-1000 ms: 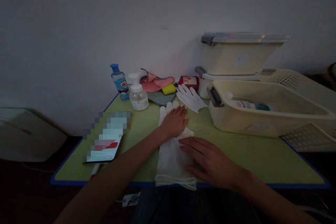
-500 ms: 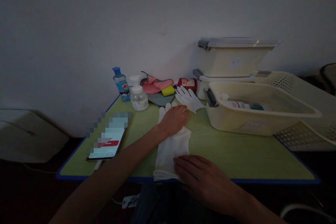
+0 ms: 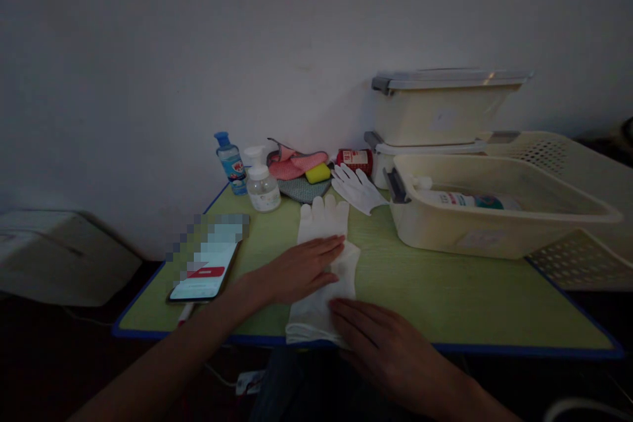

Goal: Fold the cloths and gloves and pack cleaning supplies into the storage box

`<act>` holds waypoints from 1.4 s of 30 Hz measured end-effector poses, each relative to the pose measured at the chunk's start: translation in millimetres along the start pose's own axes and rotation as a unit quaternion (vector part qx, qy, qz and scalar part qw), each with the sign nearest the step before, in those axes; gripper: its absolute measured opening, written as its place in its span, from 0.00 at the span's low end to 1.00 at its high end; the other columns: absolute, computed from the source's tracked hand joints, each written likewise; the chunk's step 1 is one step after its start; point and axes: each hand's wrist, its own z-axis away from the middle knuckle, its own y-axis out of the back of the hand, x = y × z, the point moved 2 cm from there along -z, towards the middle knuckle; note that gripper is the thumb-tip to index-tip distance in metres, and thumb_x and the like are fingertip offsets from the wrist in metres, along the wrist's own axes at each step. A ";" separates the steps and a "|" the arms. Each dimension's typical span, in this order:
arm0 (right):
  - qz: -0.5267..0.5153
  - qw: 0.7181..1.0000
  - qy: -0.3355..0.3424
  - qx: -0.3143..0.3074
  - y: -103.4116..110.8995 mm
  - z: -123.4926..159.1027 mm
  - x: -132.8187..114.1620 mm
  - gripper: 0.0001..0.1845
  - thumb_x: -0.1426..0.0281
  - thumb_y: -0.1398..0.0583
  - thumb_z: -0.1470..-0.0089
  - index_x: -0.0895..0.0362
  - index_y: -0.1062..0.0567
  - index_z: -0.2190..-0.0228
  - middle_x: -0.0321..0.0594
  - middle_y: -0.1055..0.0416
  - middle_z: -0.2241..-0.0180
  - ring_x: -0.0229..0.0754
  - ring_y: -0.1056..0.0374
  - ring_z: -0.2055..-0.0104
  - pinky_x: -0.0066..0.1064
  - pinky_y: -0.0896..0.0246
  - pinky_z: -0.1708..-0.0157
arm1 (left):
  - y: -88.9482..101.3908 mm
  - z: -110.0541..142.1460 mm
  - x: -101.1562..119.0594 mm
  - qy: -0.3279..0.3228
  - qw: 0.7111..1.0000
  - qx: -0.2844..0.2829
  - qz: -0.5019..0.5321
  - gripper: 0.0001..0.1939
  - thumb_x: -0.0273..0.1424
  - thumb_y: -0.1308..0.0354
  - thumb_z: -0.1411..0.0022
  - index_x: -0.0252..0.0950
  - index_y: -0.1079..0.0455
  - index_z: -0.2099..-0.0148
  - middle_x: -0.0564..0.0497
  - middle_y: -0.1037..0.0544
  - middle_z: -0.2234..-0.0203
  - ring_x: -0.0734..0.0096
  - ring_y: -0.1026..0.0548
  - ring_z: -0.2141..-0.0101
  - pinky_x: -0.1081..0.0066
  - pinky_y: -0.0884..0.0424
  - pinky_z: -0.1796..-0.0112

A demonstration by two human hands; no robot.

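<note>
A white glove lies flat at the front of the green table, its fingers toward the wall and its cuff at the near edge. Across the middle of the glove rests my left hand, fingers stretched out and palm down. My right hand lies with its fingertips on the right side of the cuff, fingers extended close together. Neither hand grasps anything. Behind, another white glove lies beside a yellow sponge.
At left are a phone, a blue bottle and a clear pump bottle. Pink and grey cloths and a red container lie at the back. Right, an open cream bin holds a bottle, before stacked lidded boxes.
My left hand has slid from near the glove's fingers back toward me, onto its middle, uncovering the fingers and thumb. My right hand stays by the cuff. The view has shifted slightly.
</note>
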 end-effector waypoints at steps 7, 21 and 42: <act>0.008 1.000 0.005 0.022 -0.3 0.4 0.8 0.13 0.77 0.49 0.44 0.63 0.28 0.60 0.48 0.26 0.59 0.43 0.29 0.57 0.32 0.32 0.57 | -8.5 -2.8 -6.9 0.001 0.999 -0.023 0.027 0.26 0.37 0.60 0.33 0.31 0.54 0.37 0.44 0.52 0.38 0.73 0.55 0.38 0.67 0.54 0.40; 0.009 0.998 0.033 0.050 18.9 -11.7 -13.7 0.17 0.77 0.54 0.41 0.62 0.27 0.63 0.47 0.24 0.64 0.41 0.28 0.61 0.29 0.31 0.63 | -5.5 9.0 3.0 -0.008 0.996 -0.055 0.070 0.27 0.37 0.61 0.33 0.28 0.54 0.37 0.44 0.53 0.37 0.74 0.57 0.38 0.69 0.57 0.40; 0.025 0.995 0.075 0.059 46.1 -26.0 -31.8 0.16 0.80 0.53 0.44 0.62 0.27 0.71 0.40 0.24 0.72 0.37 0.30 0.71 0.26 0.36 0.74 | 23.8 11.3 22.9 0.016 0.986 -0.046 0.158 0.21 0.34 0.64 0.33 0.32 0.38 0.45 0.45 0.30 0.51 0.65 0.35 0.52 0.64 0.42 0.48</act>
